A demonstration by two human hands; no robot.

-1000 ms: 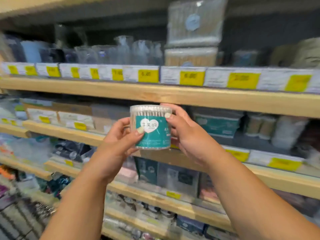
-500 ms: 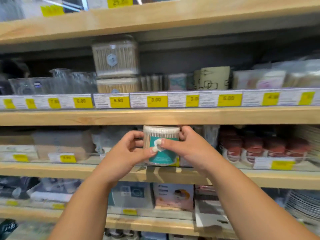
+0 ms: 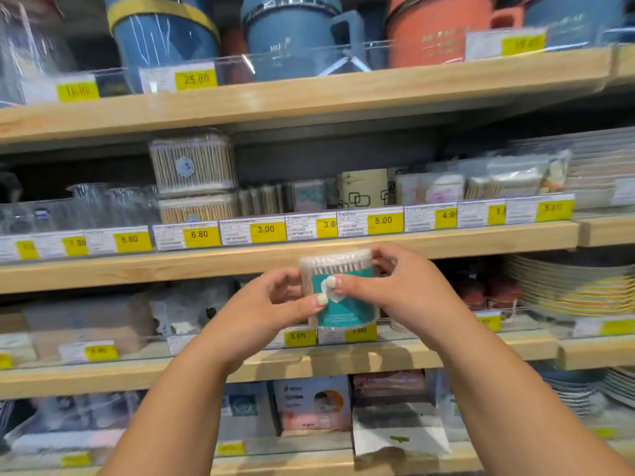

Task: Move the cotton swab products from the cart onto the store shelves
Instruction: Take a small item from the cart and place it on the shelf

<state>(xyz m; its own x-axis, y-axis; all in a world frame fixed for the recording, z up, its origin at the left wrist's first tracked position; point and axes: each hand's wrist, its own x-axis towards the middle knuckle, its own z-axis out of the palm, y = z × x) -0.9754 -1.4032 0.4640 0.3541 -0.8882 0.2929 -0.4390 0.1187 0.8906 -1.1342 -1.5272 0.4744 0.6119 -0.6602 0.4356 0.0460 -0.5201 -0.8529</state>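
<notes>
Risk: round clear plastic tub of cotton swabs with teal label [image 3: 343, 304] held in air, not yet shelved, top rim level with light wooden shelf edge [image 3: 137, 269]; may knock it on entry to bay below. Fingertip hold may slip. Left hand [image 3: 271, 304] pinches tub's left side, thumb on label. Right hand [image 3: 398, 290] curls round right side, thumb on label. Forearms raised.

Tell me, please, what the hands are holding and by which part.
Both hold one round swab tub: the left hand grips its left side, the right hand its right side, with both thumbs on its front.
</notes>
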